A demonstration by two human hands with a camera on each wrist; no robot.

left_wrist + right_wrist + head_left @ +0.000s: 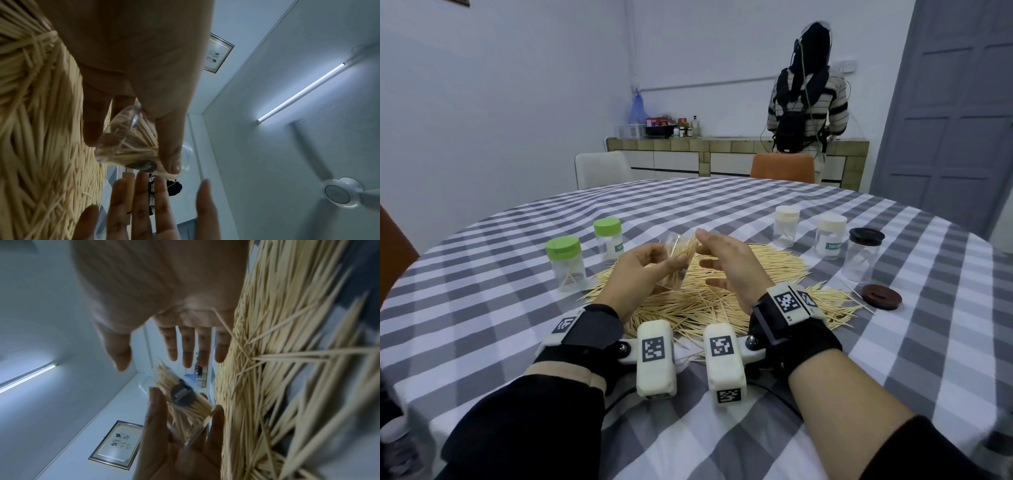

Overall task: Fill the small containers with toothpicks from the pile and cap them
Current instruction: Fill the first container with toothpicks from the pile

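Observation:
My left hand [654, 270] grips a clear uncapped container [675, 265], tilted over the toothpick pile [722, 301] and packed with toothpicks that stick out of its mouth. In the left wrist view the thumb and fingers wrap the container [131, 142]. My right hand [717, 262] hovers just right of the mouth, fingers straight and spread, holding nothing. The right wrist view shows the right hand [185, 345] open above the container [185, 408], with the pile [277, 353] alongside. A brown lid [881, 297] lies on the cloth at the right.
Two green-capped containers [565, 263] [607, 244] stand left of the pile. Two white-capped ones [786, 226] [830, 238] and a black-capped one [864, 255] stand to the right. The round table [500, 342] has a checked cloth. A person [808, 99] stands at the far counter.

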